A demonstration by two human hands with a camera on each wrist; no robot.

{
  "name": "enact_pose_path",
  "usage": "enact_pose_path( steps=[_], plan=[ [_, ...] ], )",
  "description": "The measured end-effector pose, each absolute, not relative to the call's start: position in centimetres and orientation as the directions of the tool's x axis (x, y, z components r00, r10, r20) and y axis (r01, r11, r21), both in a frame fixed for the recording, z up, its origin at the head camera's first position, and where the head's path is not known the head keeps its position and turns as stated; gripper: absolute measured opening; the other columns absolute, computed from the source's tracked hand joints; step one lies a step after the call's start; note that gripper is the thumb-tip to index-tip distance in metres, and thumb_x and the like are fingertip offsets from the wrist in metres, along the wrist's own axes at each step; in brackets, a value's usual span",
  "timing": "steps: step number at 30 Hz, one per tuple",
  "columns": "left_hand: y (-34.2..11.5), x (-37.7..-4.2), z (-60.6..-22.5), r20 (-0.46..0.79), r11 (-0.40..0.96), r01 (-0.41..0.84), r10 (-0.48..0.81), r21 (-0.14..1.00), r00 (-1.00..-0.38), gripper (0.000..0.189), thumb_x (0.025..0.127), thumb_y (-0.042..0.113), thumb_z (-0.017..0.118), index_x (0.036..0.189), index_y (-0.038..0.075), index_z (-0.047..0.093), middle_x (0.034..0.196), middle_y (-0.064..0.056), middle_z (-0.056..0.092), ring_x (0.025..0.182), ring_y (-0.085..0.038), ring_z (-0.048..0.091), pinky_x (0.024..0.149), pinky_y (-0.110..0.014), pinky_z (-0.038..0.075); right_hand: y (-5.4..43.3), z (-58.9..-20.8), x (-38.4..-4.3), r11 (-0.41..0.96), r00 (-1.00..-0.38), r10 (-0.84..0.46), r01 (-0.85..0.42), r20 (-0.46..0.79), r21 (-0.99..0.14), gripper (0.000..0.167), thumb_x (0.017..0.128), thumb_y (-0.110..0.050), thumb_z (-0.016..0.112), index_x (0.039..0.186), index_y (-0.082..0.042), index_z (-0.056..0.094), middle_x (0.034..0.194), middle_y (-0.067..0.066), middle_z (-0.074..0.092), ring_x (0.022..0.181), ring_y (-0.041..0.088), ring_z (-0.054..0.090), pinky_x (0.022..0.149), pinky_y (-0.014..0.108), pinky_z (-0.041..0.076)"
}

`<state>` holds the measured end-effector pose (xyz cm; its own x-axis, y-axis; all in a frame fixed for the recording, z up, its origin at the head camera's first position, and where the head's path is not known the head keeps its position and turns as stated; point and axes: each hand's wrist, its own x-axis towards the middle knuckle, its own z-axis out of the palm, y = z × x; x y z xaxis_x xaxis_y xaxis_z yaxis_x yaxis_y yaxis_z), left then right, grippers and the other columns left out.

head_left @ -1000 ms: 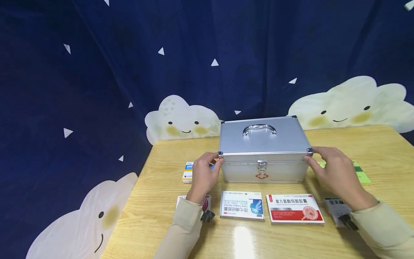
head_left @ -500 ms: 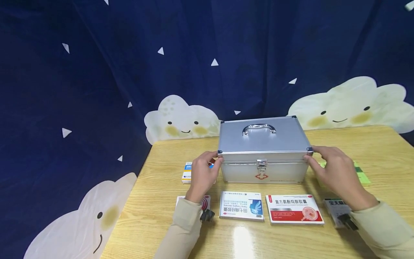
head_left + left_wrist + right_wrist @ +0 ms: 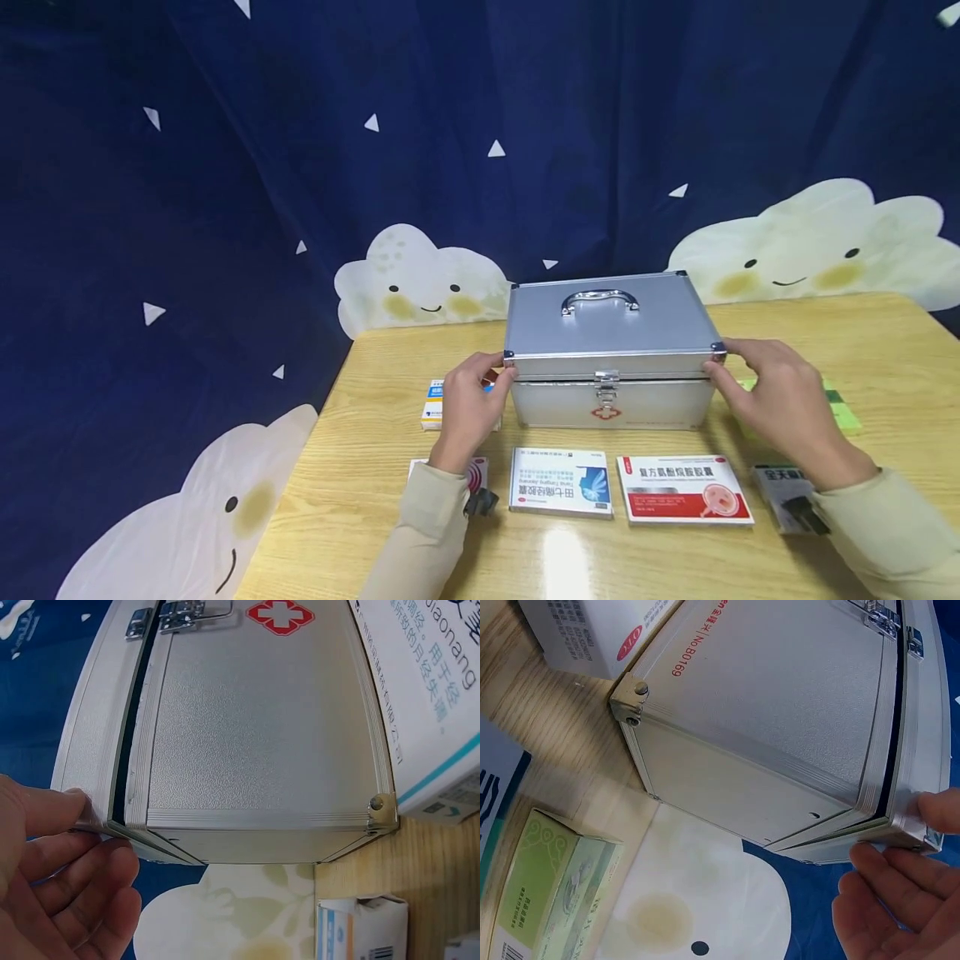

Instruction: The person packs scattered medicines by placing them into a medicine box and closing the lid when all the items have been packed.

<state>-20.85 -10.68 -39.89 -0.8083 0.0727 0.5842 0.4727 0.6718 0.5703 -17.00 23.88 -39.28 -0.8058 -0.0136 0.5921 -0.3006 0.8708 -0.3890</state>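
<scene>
Silver case, lid slightly raised between your two hands

Nearest you: two beige sleeves [image 3: 431,525], yours, reaching in from the lower edge.
Next, a front row of four medicine boxes on the wooden table [image 3: 397,358], left to right: a box with red rings [image 3: 477,473], partly hidden by your left wrist; a white and blue box [image 3: 561,487]; a red and white box [image 3: 684,492]; a dark-labelled box [image 3: 772,483], partly behind your right wrist.
Behind that row: one silver case [image 3: 555,406], upright, red cross on its front. Your left hand [image 3: 474,404] pinches the front left corner of its lid [image 3: 540,333]; your right hand [image 3: 783,404] pinches the front right corner. A narrow dark gap shows under the lid's front edge, the latch [image 3: 180,615] undone.
Beside the case: a blue and white box [image 3: 432,406] behind your left hand; a green box [image 3: 842,408] behind your right.
Farthest: one navy curtain [image 3: 420,67], printed with white triangles and smiling clouds.
</scene>
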Motion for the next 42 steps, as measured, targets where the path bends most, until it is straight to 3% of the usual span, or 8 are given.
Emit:
enact_pose_path(
  steps=[12,23,33,42],
  plan=[
    [-10.6,-20.7,-39.8,0.585,0.676,0.465,0.062,0.571,-0.809,0.016,0.087,0.015,0.074,0.101,0.007,0.078,0.09,-0.005,0.077,0.069,-0.015,0.068,0.064,-0.023,0.052,24.0,-39.1,-17.0,0.858,-0.819,-0.004,-0.297,0.573,-0.419,0.04,0.086,-0.018,0.074,0.115,0.01,0.067,0.11,0.032,0.068,0.105,0.047,0.061,0.087,0.063,0.046],
    [-10.7,-20.9,-39.4,0.584,0.693,0.458,0.066,0.557,-0.809,0.014,0.087,0.016,0.073,0.098,0.008,0.079,0.085,-0.005,0.076,0.069,-0.015,0.066,0.067,-0.031,0.056,23.9,-38.6,-17.2,0.857,-0.834,0.004,-0.281,0.551,-0.432,0.041,0.091,-0.021,0.07,0.118,0.01,0.066,0.113,0.034,0.067,0.108,0.049,0.059,0.089,0.065,0.044],
    [-10.8,-21.1,-39.0,0.565,0.699,0.438,0.059,0.565,-0.823,0.015,0.088,0.018,0.073,0.098,0.008,0.079,0.083,-0.005,0.074,0.07,-0.022,0.067,0.065,-0.023,0.049,23.9,-38.3,-17.4,0.866,-0.853,0.011,-0.252,0.521,-0.431,0.046,0.092,-0.024,0.069,0.12,0.011,0.064,0.117,0.035,0.064,0.111,0.05,0.057,0.09,0.068,0.043],
    [-10.6,-21.3,-38.7,0.574,0.7,0.443,0.056,0.561,-0.817,0.014,0.089,0.017,0.072,0.097,0.007,0.079,0.085,-0.005,0.075,0.069,-0.017,0.065,0.067,-0.027,0.053,23.9,-37.9,-17.4,0.866,-0.839,0.005,-0.268,0.544,-0.422,0.044,0.091,-0.022,0.069,0.118,0.012,0.065,0.114,0.035,0.065,0.109,0.05,0.058,0.089,0.066,0.045]
  ],
)
